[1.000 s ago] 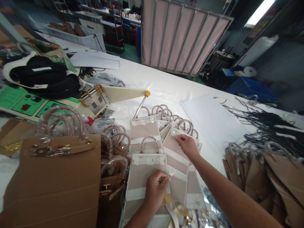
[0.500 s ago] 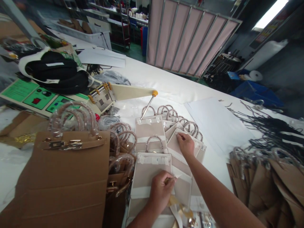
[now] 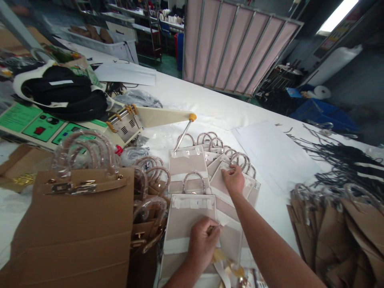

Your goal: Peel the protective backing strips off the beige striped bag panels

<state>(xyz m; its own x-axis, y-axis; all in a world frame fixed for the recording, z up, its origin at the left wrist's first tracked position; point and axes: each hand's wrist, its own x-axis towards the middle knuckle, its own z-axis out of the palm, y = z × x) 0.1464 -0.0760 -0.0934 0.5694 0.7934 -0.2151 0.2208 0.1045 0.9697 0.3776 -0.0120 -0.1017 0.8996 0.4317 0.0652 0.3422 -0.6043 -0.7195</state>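
Observation:
My left hand (image 3: 204,239) is closed over the front beige handbag (image 3: 189,218), pinching a small strip of whitish tape (image 3: 222,222). Something yellowish shows between its fingers, mostly hidden. Farther up and to the right, my right hand (image 3: 234,179) presses its bent, closed fingertips to the top edge of another beige bag (image 3: 218,185); whatever they hold is too small to make out. Clear tape runs along the front bag's upper edge. Behind stands one more beige bag (image 3: 187,162) with a taped top. Yellow and white ribbon (image 3: 221,266) trails below my left hand.
Brown handbags with wrapped handles stand at left (image 3: 81,224) and right (image 3: 327,232). A cream machine arm (image 3: 168,117) with an orange-yellow tip reaches over the table from the green-panelled machine (image 3: 42,126). Black cords (image 3: 339,160) lie at the right.
The view has shifted slightly, moving the brown bag at left a little leftward. My right fingertips have moved slightly along the bag's top edge. My left hand keeps its pinch.

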